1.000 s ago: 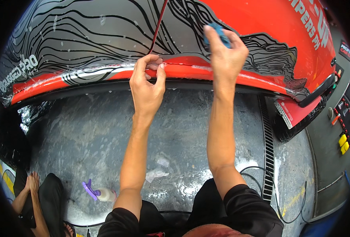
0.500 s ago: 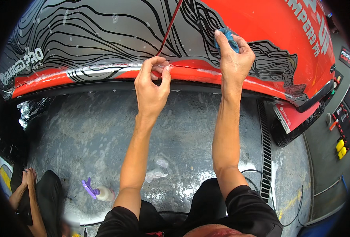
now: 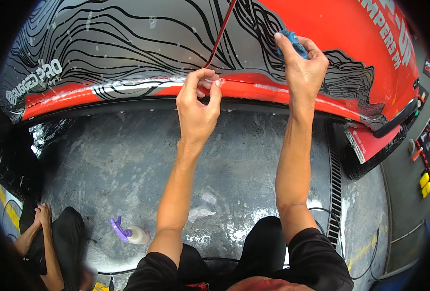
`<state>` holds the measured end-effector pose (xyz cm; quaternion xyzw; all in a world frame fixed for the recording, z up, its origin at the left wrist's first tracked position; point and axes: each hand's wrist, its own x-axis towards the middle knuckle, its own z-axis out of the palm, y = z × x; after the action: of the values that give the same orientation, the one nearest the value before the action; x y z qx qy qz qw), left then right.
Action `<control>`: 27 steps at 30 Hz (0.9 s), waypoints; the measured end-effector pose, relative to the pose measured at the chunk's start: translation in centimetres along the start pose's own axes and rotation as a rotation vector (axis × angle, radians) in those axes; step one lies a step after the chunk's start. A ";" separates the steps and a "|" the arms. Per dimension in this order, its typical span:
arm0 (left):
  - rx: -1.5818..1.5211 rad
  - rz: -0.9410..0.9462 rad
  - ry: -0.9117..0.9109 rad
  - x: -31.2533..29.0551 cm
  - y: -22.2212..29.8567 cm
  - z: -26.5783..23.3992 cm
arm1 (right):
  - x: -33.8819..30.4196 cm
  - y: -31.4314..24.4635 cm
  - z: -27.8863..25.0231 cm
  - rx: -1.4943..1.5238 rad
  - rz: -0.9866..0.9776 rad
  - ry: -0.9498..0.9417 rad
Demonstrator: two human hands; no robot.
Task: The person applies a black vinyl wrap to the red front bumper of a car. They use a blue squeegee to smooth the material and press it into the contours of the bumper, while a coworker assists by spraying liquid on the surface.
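Note:
Along the lower side of a red vehicle (image 3: pixel 317 19) with grey and black line graphics, both my hands are raised. My right hand (image 3: pixel 305 75) grips a crumpled blue wad (image 3: pixel 292 42), perhaps cloth, between thumb and fingers against the grey panel. By the red sill (image 3: pixel 244 88), my left hand (image 3: pixel 199 109) has its fingers curled toward the thumb; whatever is between the fingertips is too small to make out. Just above those fingers ends a thin red line (image 3: pixel 221 36), running up between two panels. Whitish wet streaks lie on the sill.
A spray bottle (image 3: pixel 138 235) with a purple head lies on the wet grey floor (image 3: pixel 127 169). At the lower left another person's clasped hands (image 3: pixel 43 214) show. A floor grate (image 3: pixel 335 194), a black hose (image 3: pixel 377 247) and a wheel (image 3: pixel 360 162) are on the right.
The whole view has shifted slightly, so everything sits a little further right. Both hands keep nearly the same pose and place on the vehicle.

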<state>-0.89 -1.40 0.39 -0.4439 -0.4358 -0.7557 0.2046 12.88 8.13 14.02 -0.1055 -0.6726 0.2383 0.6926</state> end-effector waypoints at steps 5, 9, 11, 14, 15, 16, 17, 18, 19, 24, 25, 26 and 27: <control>-0.027 -0.015 -0.008 -0.1 0.0 -0.3 | 0.3 -0.4 -0.4 -0.168 -0.232 -0.079; -0.024 -0.014 -0.008 -0.2 -0.3 -0.4 | 0.7 0.4 -2.2 -0.269 -0.367 -0.142; -0.040 -0.020 0.001 -0.1 -0.2 -0.3 | 1.0 0.3 -2.6 -0.332 -0.413 -0.209; -0.039 -0.015 0.008 -0.2 0.0 0.0 | 2.5 0.7 -2.7 -0.390 -0.557 -0.262; -0.049 -0.019 0.017 -0.2 0.0 0.1 | 2.6 0.4 -2.5 -0.412 -0.584 -0.269; -0.059 -0.024 0.026 -0.2 0.0 0.2 | 2.8 -0.1 -2.3 -0.398 -0.534 -0.269; -0.069 -0.028 0.035 -0.2 -0.1 0.3 | 2.9 -0.6 -1.8 -0.427 -0.558 -0.265; -0.077 -0.023 0.039 -0.2 -0.3 0.5 | 3.0 -1.1 -1.4 -0.457 -0.581 -0.261; -0.086 -0.017 0.043 -0.3 -0.4 0.6 | 3.2 -1.3 -1.2 -0.487 -0.605 -0.257; -0.119 -0.008 0.067 -0.3 -0.3 0.9 | 2.7 -0.7 -1.2 -0.425 -0.572 -0.202; -0.122 -0.025 0.067 -0.2 -0.2 0.7 | 2.7 -1.4 -0.5 -0.442 -0.572 -0.184; -0.124 -0.042 0.069 -0.3 -0.2 0.6 | 2.6 -1.7 -0.2 -0.457 -0.573 -0.166; -0.126 -0.043 0.067 -0.4 -0.2 0.7 | 2.7 -1.5 -0.1 -0.440 -0.560 -0.163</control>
<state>-0.54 -0.71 0.13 -0.4210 -0.3898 -0.8002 0.1747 13.25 8.11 17.05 -0.0444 -0.7636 -0.1033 0.6358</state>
